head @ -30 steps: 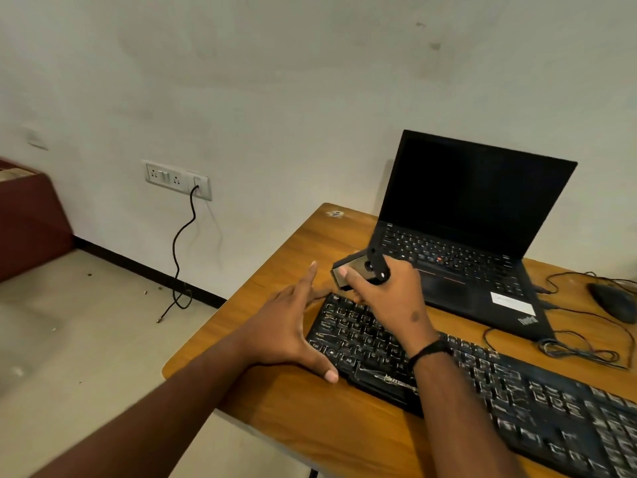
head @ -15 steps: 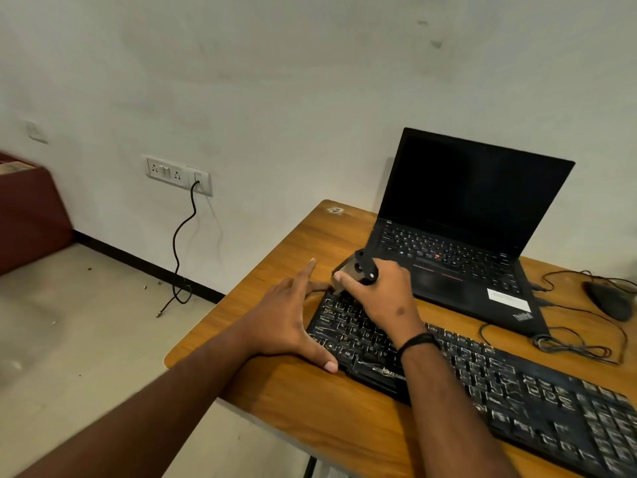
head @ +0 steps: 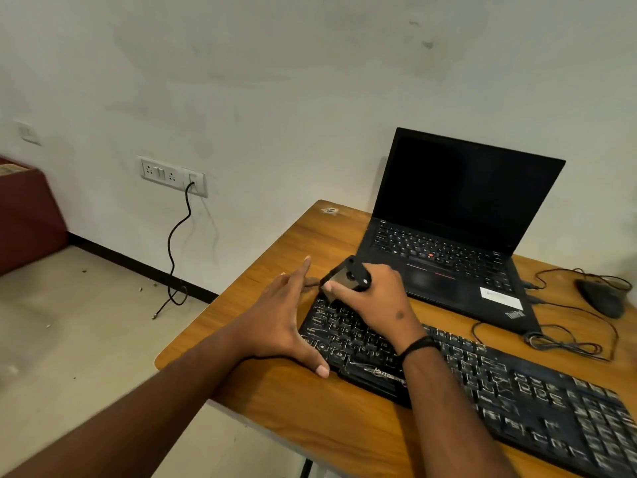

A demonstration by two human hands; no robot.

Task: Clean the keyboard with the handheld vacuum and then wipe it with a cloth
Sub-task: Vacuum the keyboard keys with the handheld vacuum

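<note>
Black handheld vacuum (head: 346,278) gripped in right hand (head: 375,298), lower over keyboard (head: 448,370) corner than before; left hand (head: 279,322) flat-fingered, unmoved.

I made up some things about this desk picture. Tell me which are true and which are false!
1. The right hand grips the handheld vacuum. True.
2. The vacuum is over the laptop keys. False: it is at the keyboard's left end.
3. The laptop screen is dark. True.
4. The left hand holds a cloth. False: it holds nothing, fingers straight, beside the keyboard.
5. A mouse lies on the table. True.
</note>
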